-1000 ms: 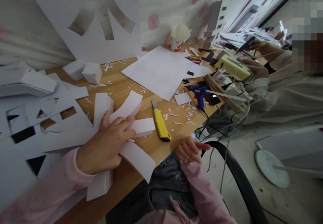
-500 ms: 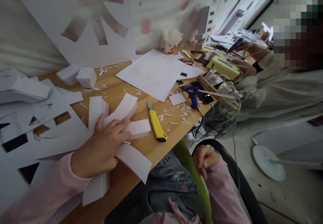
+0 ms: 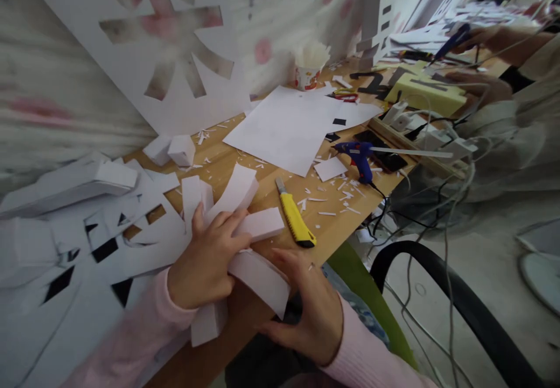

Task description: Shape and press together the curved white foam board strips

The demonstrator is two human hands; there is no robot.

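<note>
Head view: we noted a white, many-armed paper or thin-board block (image 3: pixel 262 224) lying at the near edge of the wood-grained tabletop (image 3: pixel 268 188). Our left hand (image 3: pixel 205 259) lay over its centre, fingers spread among the arms; the underside was hidden, so we could not tell whether they pinched or merely pressed. Our right hand (image 3: pixel 317 306) stood beside the curved lower arm, thumb and fingers parted wide and holding nothing; contact at the fingertips was unclear.

We judged the step to be steadying the block for two-handed handling. The next move, in our judgement, called for closing the right hand gently on that curved arm while the left kept the centre still, clear of the yellow-handled utility knife (image 3: pixel 296 219) just beyond, since thin walls might dent.
</note>
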